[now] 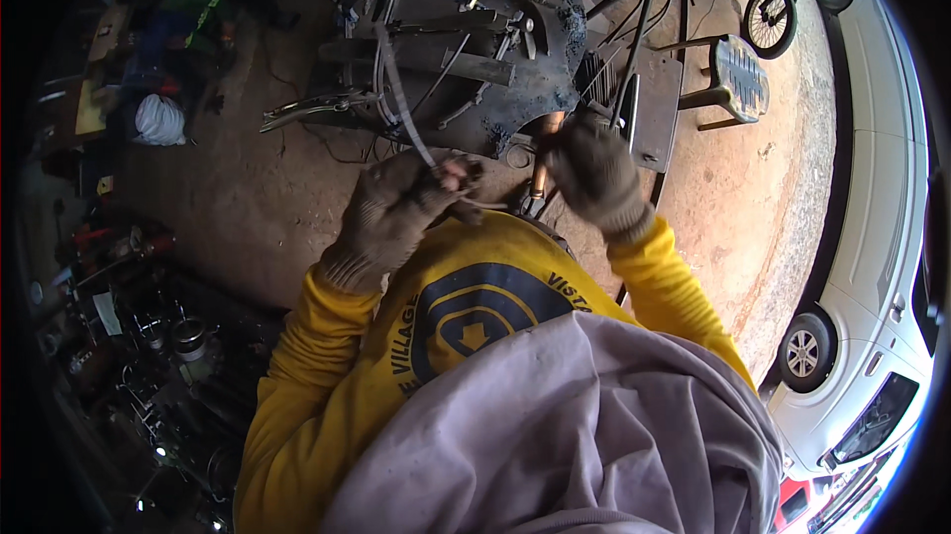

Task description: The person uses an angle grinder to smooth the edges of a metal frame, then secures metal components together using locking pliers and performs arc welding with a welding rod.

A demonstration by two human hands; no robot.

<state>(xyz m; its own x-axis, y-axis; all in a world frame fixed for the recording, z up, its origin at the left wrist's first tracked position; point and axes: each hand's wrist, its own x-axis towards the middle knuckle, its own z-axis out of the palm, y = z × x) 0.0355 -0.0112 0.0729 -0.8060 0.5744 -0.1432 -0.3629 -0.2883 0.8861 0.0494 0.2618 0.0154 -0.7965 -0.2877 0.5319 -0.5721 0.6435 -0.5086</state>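
Off to the right stands a white vehicle point(877, 158), the bulkiest thing here. Ahead of the worker spreads a dark metal surface point(550, 68), strewn with bent tubing and metal pieces. The worker's yellow top point(317, 356) comes next, with a mauve-grey cloth point(594, 415) draped over it. Past the surface's right side I see a slatted chair point(741, 78), and beyond that a spoked wheel point(770, 21) with a black tyre. Both hands wear brown knitted gloves. The left hand point(396, 202) is in front of the chest, its grip pinching the lower end of a curved strip point(404, 103), which rises over the surface's near left part. The right hand point(594, 172) is bent at the right; I cannot tell whether its grip pinches anything. Just beside it shows an orange-brown handle point(540, 177).
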